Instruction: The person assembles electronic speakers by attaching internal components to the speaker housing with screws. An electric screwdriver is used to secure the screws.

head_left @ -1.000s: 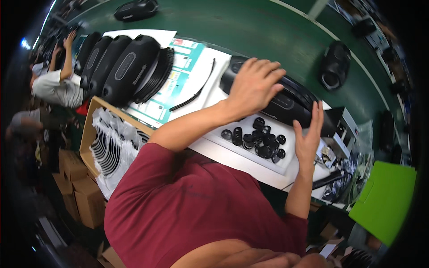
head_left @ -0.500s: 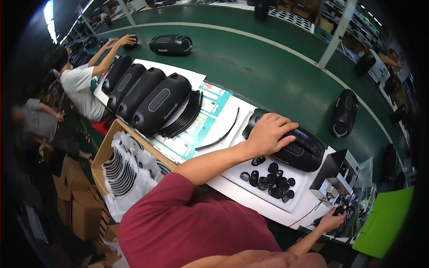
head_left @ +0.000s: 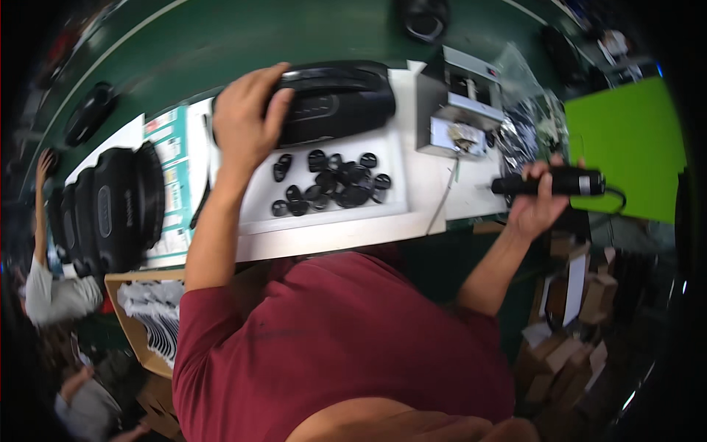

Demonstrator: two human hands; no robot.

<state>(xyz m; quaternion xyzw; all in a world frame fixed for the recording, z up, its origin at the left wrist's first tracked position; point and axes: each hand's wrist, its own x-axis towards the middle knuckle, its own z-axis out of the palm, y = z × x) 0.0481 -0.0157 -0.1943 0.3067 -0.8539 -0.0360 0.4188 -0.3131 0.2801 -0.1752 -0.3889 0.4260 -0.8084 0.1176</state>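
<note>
My left hand (head_left: pixel 254 110) lies over the left end of a black barrel-shaped speaker (head_left: pixel 342 110), fingers wrapped over its top and thumb toward the handle. The speaker lies on its side at the back of a white foam tray (head_left: pixel 294 225). In front of it, several small glossy black caps (head_left: pixel 353 180) are loose in the tray. Off to the right, my right hand (head_left: pixel 537 199) is closed around a black electric screwdriver (head_left: pixel 567 181), held roughly level. Its tip points left and a cord loops from its rear end.
A metal-cased device (head_left: pixel 460 110) with a cable stands right of the tray, beside clear plastic bags (head_left: pixel 515 140) and a green panel (head_left: pixel 626 147). To the left, several speakers (head_left: pixel 107 210) stand in a row. A carton (head_left: pixel 140 324) of wrapped curved strips sits below. Another person's arm (head_left: pixel 42 206) shows far left.
My right hand has lifted from beside the plastic bags and now holds the screwdriver up. My left hand stays on the speaker. The view has turned rightward.
</note>
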